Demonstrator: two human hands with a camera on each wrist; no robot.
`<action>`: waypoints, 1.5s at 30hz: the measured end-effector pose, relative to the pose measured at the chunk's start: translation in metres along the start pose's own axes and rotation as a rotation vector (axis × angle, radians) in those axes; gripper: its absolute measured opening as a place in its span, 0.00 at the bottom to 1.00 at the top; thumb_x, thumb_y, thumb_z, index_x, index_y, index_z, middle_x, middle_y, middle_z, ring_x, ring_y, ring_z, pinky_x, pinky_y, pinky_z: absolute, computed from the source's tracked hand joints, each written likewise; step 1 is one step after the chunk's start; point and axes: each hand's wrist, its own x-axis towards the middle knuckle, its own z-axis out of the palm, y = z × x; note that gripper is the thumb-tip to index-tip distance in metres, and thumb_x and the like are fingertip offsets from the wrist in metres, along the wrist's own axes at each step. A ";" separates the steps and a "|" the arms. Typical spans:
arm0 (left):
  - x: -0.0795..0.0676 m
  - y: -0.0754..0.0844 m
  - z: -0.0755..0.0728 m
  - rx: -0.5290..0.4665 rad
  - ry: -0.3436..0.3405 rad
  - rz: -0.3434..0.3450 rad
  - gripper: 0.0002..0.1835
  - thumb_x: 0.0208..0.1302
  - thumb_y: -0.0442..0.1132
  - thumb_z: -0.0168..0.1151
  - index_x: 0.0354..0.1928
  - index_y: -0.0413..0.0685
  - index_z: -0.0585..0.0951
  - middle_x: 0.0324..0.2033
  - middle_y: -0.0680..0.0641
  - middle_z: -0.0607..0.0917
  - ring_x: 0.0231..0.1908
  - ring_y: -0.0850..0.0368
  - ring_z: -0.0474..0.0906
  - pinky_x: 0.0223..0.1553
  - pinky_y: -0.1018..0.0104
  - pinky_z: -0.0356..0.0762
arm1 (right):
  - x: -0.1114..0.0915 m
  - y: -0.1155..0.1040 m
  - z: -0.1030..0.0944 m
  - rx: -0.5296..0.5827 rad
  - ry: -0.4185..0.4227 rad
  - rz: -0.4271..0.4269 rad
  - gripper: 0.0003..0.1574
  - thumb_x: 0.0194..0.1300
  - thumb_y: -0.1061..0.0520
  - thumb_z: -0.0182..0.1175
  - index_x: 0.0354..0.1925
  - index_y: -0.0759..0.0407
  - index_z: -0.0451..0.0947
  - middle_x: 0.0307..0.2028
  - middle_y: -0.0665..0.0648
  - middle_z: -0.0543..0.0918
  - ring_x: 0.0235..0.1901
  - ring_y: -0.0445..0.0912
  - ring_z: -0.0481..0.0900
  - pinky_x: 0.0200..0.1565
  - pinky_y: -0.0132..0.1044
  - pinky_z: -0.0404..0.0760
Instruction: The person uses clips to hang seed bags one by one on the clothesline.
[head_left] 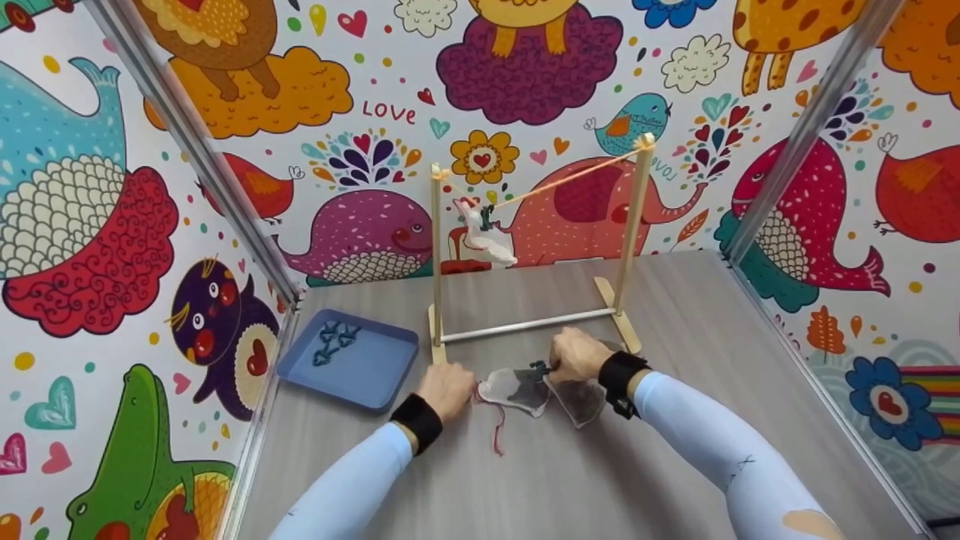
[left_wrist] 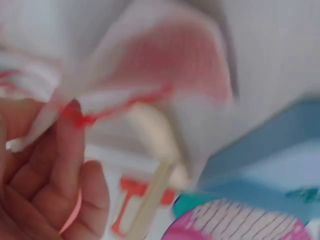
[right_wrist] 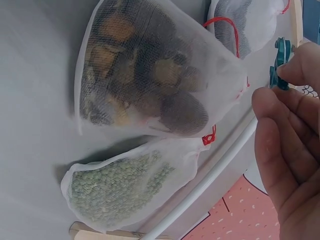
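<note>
My left hand (head_left: 448,391) pinches the gathered neck and red drawstring of a white mesh bag (left_wrist: 165,60), blurred, with reddish contents in the left wrist view. In my right hand (head_left: 577,356), thumb and fingers pinch a dark teal clip (right_wrist: 283,62). Between the hands on the table lies a mesh bag with dark grey contents (head_left: 517,390). Near the right hand are a mesh bag of brown and tan chunks (right_wrist: 145,75) and a mesh bag of green grains (right_wrist: 125,182); the right hand and wrist partly cover this area in the head view.
A wooden frame (head_left: 634,232) with an orange cord (head_left: 562,180) and a white lower bar (head_left: 525,325) stands behind the hands. From the cord hangs a white bag (head_left: 487,241) by a dark clip (head_left: 486,217). At left, a blue tray (head_left: 375,375) holds several clips.
</note>
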 end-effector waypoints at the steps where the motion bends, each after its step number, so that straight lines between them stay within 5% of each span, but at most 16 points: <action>1: 0.006 -0.003 -0.012 -0.011 -0.017 -0.005 0.11 0.55 0.34 0.77 0.18 0.53 0.87 0.17 0.50 0.87 0.20 0.53 0.85 0.20 0.55 0.84 | 0.000 0.000 0.000 0.006 -0.005 0.007 0.12 0.50 0.60 0.81 0.16 0.56 0.88 0.15 0.49 0.87 0.16 0.27 0.61 0.20 0.20 0.59; 7: 0.051 -0.017 -0.093 -0.172 -0.072 0.019 0.10 0.54 0.36 0.73 0.18 0.54 0.85 0.17 0.50 0.85 0.19 0.53 0.82 0.20 0.53 0.84 | 0.000 0.000 0.002 0.013 -0.022 0.037 0.12 0.50 0.61 0.81 0.16 0.56 0.89 0.15 0.49 0.87 0.16 0.28 0.62 0.20 0.21 0.60; 10: 0.079 -0.019 -0.127 -0.171 0.042 0.093 0.15 0.65 0.42 0.72 0.20 0.53 0.83 0.17 0.50 0.84 0.19 0.53 0.79 0.22 0.55 0.83 | 0.003 -0.001 0.003 0.018 -0.023 0.059 0.12 0.50 0.60 0.81 0.15 0.54 0.89 0.15 0.48 0.87 0.16 0.28 0.63 0.20 0.22 0.60; 14: 0.121 -0.021 -0.165 0.015 0.226 0.157 0.17 0.77 0.53 0.69 0.31 0.52 0.88 0.29 0.49 0.90 0.33 0.51 0.86 0.38 0.57 0.86 | 0.008 -0.005 0.002 0.022 -0.015 0.045 0.15 0.49 0.59 0.80 0.13 0.53 0.86 0.14 0.46 0.84 0.16 0.28 0.61 0.20 0.22 0.59; 16: 0.146 -0.023 -0.181 0.055 0.269 0.146 0.13 0.75 0.52 0.71 0.38 0.52 0.91 0.38 0.48 0.93 0.44 0.49 0.88 0.49 0.54 0.87 | 0.009 -0.006 0.001 0.015 -0.008 0.022 0.18 0.48 0.60 0.79 0.10 0.54 0.81 0.11 0.44 0.79 0.16 0.29 0.58 0.20 0.23 0.56; 19: 0.183 -0.028 -0.198 0.009 0.246 0.081 0.10 0.74 0.48 0.71 0.46 0.51 0.92 0.48 0.46 0.94 0.56 0.46 0.86 0.63 0.49 0.83 | 0.009 -0.008 -0.002 -0.011 0.007 -0.010 0.24 0.47 0.61 0.78 0.08 0.53 0.73 0.11 0.40 0.68 0.16 0.30 0.54 0.21 0.24 0.51; 25: 0.229 -0.047 -0.205 -0.050 0.098 -0.128 0.12 0.79 0.45 0.65 0.50 0.49 0.92 0.45 0.44 0.96 0.56 0.42 0.90 0.77 0.34 0.70 | 0.012 -0.014 -0.007 -0.005 0.007 -0.062 0.20 0.50 0.62 0.78 0.13 0.55 0.78 0.14 0.40 0.70 0.17 0.30 0.55 0.22 0.21 0.51; 32: 0.235 -0.067 -0.197 -0.055 0.040 -0.260 0.12 0.77 0.37 0.63 0.47 0.49 0.95 0.40 0.44 0.96 0.45 0.44 0.94 0.64 0.42 0.79 | 0.024 -0.024 -0.041 -0.016 0.002 -0.001 0.12 0.58 0.62 0.79 0.22 0.58 0.87 0.18 0.47 0.81 0.20 0.34 0.63 0.24 0.25 0.61; 39: 0.230 -0.069 -0.195 -0.079 0.051 -0.254 0.11 0.74 0.35 0.64 0.47 0.48 0.95 0.40 0.43 0.96 0.43 0.43 0.95 0.60 0.43 0.80 | 0.050 -0.043 -0.130 -0.284 0.079 0.078 0.06 0.59 0.58 0.80 0.34 0.60 0.95 0.26 0.57 0.93 0.24 0.52 0.85 0.31 0.51 0.87; 45: 0.226 -0.068 -0.191 -0.070 0.092 -0.231 0.10 0.74 0.36 0.66 0.46 0.49 0.95 0.37 0.44 0.96 0.41 0.44 0.95 0.59 0.43 0.83 | 0.065 -0.062 -0.214 -0.476 0.213 0.091 0.08 0.62 0.58 0.78 0.30 0.61 0.91 0.23 0.58 0.88 0.19 0.50 0.74 0.26 0.48 0.83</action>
